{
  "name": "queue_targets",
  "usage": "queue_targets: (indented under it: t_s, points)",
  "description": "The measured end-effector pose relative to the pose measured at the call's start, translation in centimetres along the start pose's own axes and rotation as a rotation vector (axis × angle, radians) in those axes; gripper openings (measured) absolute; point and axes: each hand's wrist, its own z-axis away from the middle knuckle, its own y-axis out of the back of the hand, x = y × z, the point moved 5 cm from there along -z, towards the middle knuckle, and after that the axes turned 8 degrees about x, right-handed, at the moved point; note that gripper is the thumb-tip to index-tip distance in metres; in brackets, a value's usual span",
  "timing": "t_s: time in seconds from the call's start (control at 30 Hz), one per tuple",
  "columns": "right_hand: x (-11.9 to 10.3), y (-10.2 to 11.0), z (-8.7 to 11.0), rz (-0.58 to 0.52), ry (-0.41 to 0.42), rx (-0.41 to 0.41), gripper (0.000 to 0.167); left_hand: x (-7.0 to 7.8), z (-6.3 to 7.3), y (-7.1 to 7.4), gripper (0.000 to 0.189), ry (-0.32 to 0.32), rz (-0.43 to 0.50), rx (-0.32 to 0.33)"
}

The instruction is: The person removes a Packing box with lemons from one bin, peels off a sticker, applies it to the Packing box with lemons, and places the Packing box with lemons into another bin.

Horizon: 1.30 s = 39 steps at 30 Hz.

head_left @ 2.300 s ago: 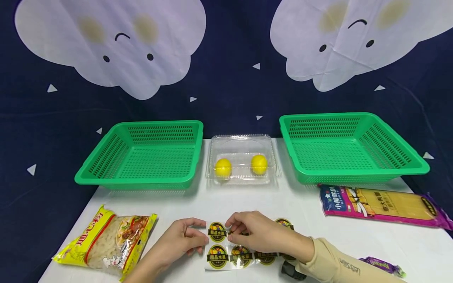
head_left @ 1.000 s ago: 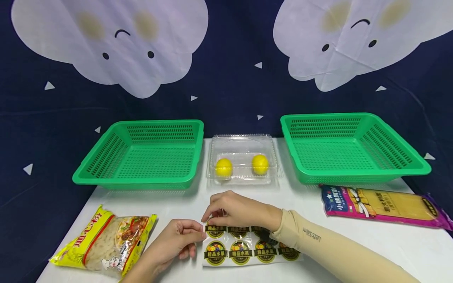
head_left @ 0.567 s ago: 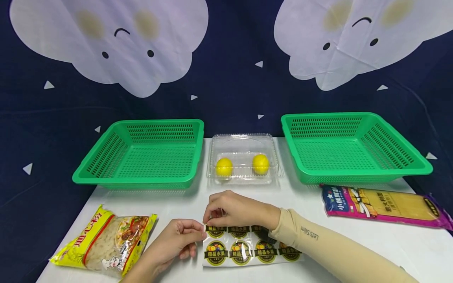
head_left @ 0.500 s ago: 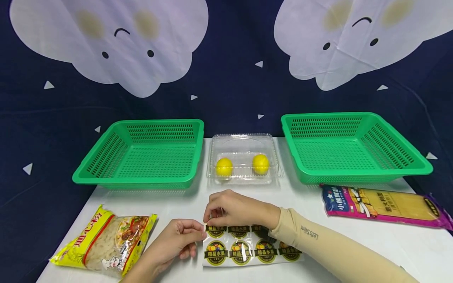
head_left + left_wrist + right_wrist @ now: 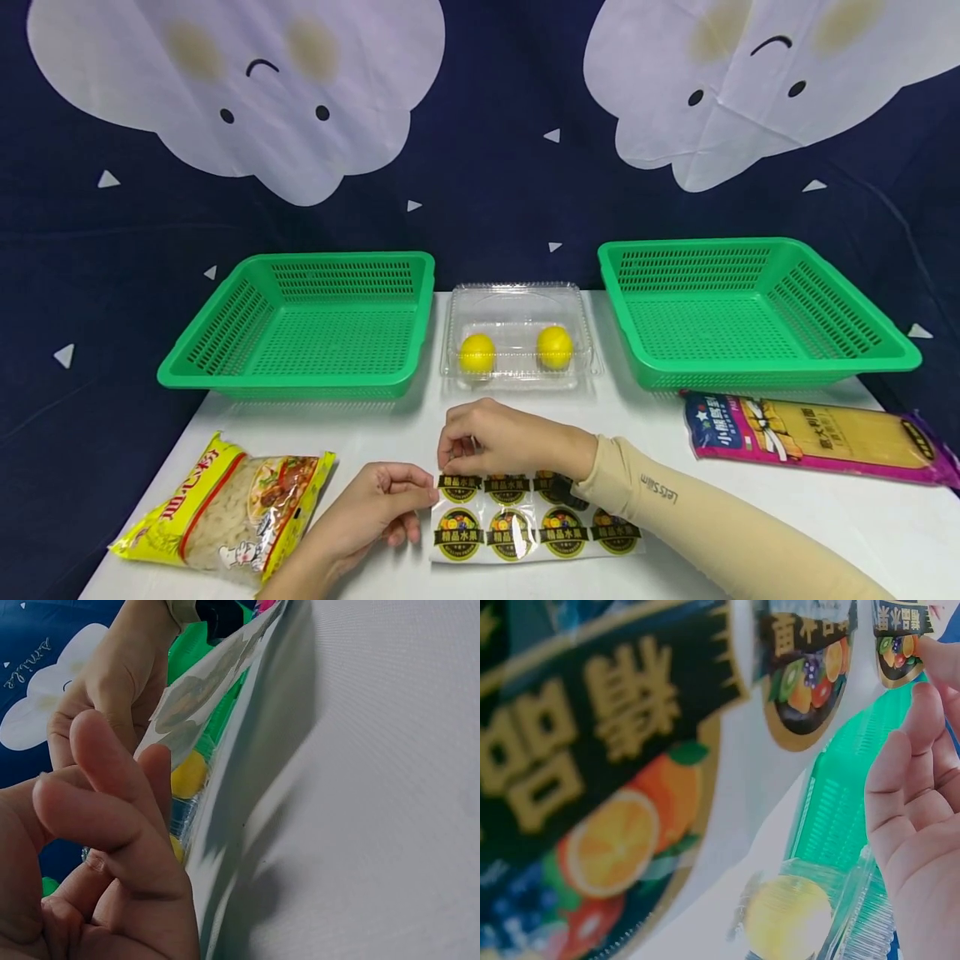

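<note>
A white sheet of round black-and-gold fruit stickers is held above the near middle of the table, tilted up in the wrist views. My left hand pinches its left edge between thumb and index finger; the other fingers curl loosely below. At the top left corner, my right hand pinches at the first sticker of the back row, covering that sticker's upper part. In the right wrist view the fingertips meet the far end of the sheet. A dark wrist camera hangs over the back row.
Behind the hands is a clear plastic box with two yellow balls showing inside. Green baskets flank it, a left basket and a right basket. A noodle bag lies left, a pasta packet right.
My right hand has moved left and away from me, from the second sticker to the sheet's top left corner. The left hand keeps its hold; over the last half second both hands barely move.
</note>
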Motion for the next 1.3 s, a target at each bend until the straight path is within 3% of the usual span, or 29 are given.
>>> queue_targets:
  t_s: [0.87,1.3]
  points:
    - [-0.4,1.5,0.8,-0.022,-0.002,0.013,0.005,-0.9,-0.5,0.3,0.018,0.056,0.016,0.024]
    - [0.3,3.3,2.0,-0.036,-0.035,0.084,0.004,-0.7,-0.6,0.7,0.020,0.021,-0.094,0.089]
